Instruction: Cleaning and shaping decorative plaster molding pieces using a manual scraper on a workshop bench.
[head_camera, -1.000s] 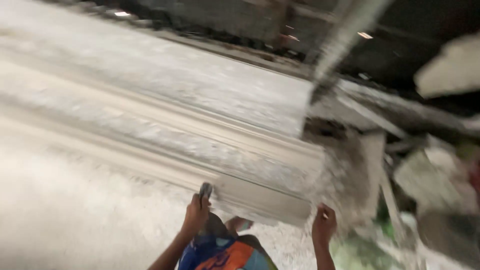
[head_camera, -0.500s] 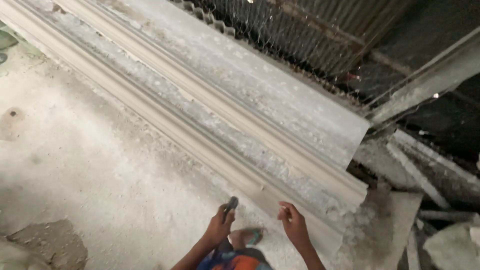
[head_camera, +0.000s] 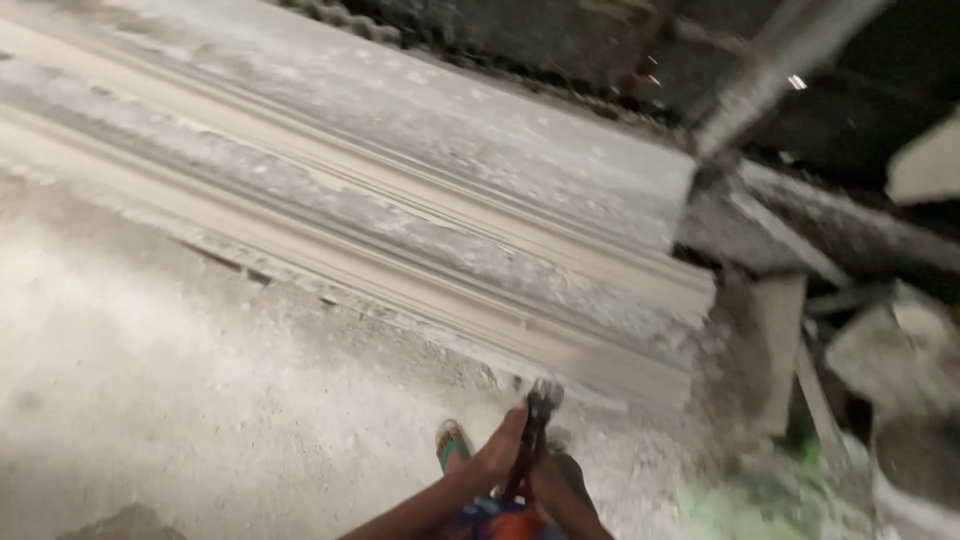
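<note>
I see my hands have drawn together from half a second ago — left hand (head_camera: 497, 452) gripping a dark tool (head_camera: 538, 420), right hand (head_camera: 560, 480) closing beneath it, just short of the long grey moulded slab (head_camera: 420, 230).

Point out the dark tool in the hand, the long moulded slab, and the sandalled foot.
Dark tool (head_camera: 541, 408), head view, on its upper end.
Long moulded slab (head_camera: 420, 190), head view, on its ribbed top face.
Sandalled foot (head_camera: 451, 443), head view, on the sandal.
</note>
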